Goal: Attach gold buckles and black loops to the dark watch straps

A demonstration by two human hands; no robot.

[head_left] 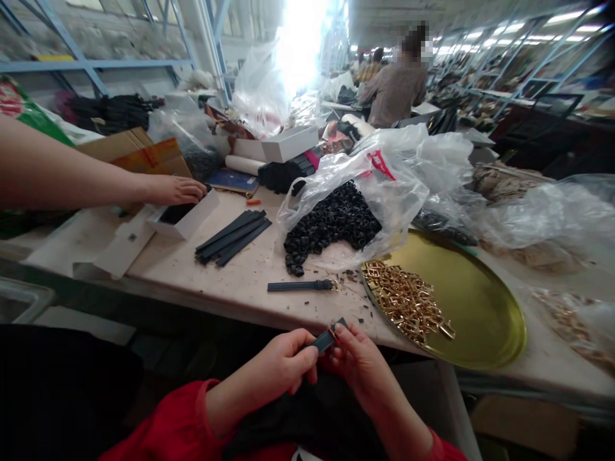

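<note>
Pinching a dark strap (323, 342) with both hands, I am holding it just before the edge of the table (230, 298). My left hand (283, 362) is pressing it between thumb and fingers, and my right hand (358, 355) is gripping the other end. Another strap (298, 286) is lying near the black loops (336, 218). Gold buckles (406, 301) are resting on a round tray (485, 301). A co-worker's hand (175, 191) is reaching over a white box (199, 214).

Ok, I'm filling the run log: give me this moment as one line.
left hand: holds dark strap | right hand: same strap | table: second strap, dark strips, black loops | tray: gold fittings
</note>
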